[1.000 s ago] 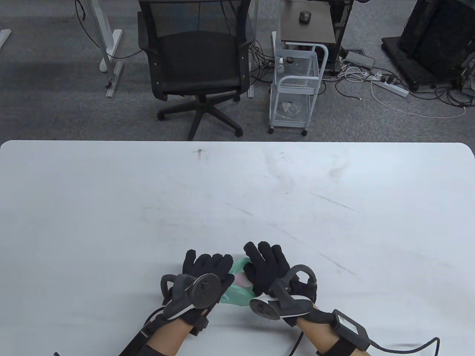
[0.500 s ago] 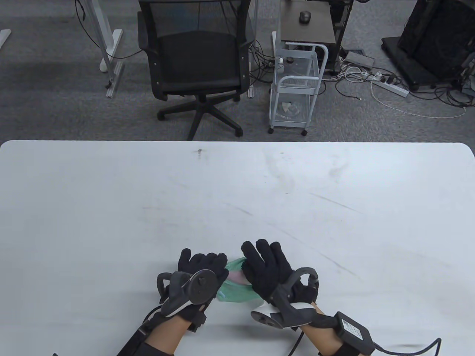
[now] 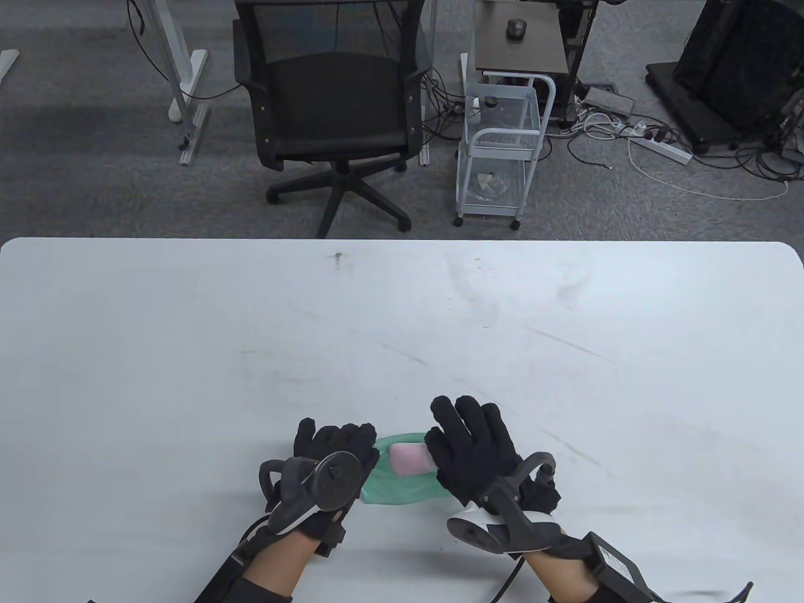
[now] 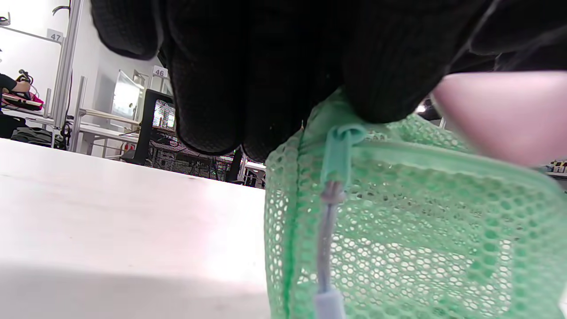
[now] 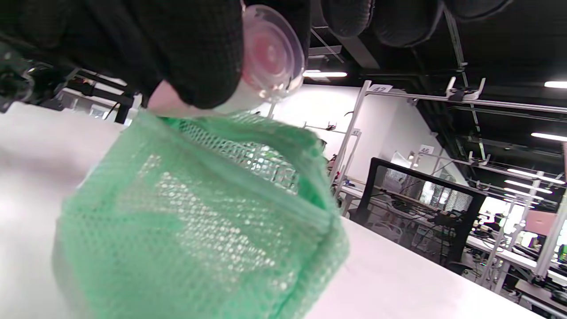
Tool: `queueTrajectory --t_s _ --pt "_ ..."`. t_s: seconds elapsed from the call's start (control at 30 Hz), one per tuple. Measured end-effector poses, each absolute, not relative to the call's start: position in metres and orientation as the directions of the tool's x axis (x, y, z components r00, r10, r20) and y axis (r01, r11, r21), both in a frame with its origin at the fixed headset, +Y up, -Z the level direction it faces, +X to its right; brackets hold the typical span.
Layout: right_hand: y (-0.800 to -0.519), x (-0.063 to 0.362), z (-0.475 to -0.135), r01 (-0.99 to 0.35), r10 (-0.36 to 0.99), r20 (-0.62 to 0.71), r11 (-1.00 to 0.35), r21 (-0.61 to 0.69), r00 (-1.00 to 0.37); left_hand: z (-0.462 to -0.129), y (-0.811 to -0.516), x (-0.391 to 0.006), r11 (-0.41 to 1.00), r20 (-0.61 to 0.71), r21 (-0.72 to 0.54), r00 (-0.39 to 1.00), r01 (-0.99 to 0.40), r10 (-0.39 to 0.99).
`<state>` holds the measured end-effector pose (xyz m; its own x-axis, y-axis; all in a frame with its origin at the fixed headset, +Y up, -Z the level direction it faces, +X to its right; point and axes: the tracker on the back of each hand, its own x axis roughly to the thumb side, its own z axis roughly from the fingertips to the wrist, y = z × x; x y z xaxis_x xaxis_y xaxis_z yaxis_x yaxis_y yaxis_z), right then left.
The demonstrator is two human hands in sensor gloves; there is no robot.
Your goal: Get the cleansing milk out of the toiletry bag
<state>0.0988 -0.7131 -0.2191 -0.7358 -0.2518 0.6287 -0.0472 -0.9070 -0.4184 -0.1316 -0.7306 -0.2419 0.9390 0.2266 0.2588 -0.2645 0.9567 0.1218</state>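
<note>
Surface (image 3: 188, 352): a wide white tabletop, scuffed with grey streaks, carrying everything near its front edge.
Office chair (image 3: 333, 107): black mesh, standing on the grey carpet beyond the far edge of the surface.
Trolley (image 3: 502, 151): a small white wire cart on castors, just right of the chair.
Toiletry bag (image 3: 402, 487): green mesh pouch lying on the surface between the two hands, its mouth turned upward; the left wrist view shows the honeycomb weave and the seam along its end.
Right hand (image 3: 471, 449): wrapped around the upper end of the cleansing milk, fingers pointing away from the person; in the right wrist view the thumb lies across the tube just below the cap.
Left hand (image 3: 336, 449): fingers bunched together, pinching the left end of the bag's rim, as the left wrist view shows close up.
Cleansing milk (image 3: 409, 459): a pale pink tube, lifted partly out of the bag's mouth, its lower part inside the mesh.
Cap (image 5: 271, 53): clear round plastic with a pink centre, on the tube's end.
Zipper pull (image 4: 330, 212): green tab with a pale cord, hanging down the bag's end.
</note>
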Motion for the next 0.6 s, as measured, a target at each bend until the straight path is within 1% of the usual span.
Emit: queueTrajectory --t_s 0.17,0.33,0.6 --pt "-0.703 0.117 -0.226 -0.084 -0.184 0.570 -0.908 -0.411 -0.801 -0.242 -0.730 -0.134 0.955 0.251 0.136 0.942 -0.263 0.224" --pt "-0.697 0.142 -0.240 -0.097 -0.102 0.467 -0.918 -0.383 -0.878 -0.242 -0.730 -0.135 0.953 0.242 0.146 0.944 -0.264 0.224" --pt "-0.702 0.178 -0.265 -0.084 -0.007 0.296 -0.952 -0.294 -0.955 -0.243 -0.730 -0.138 0.952 0.227 0.157 0.948 -0.262 0.224"
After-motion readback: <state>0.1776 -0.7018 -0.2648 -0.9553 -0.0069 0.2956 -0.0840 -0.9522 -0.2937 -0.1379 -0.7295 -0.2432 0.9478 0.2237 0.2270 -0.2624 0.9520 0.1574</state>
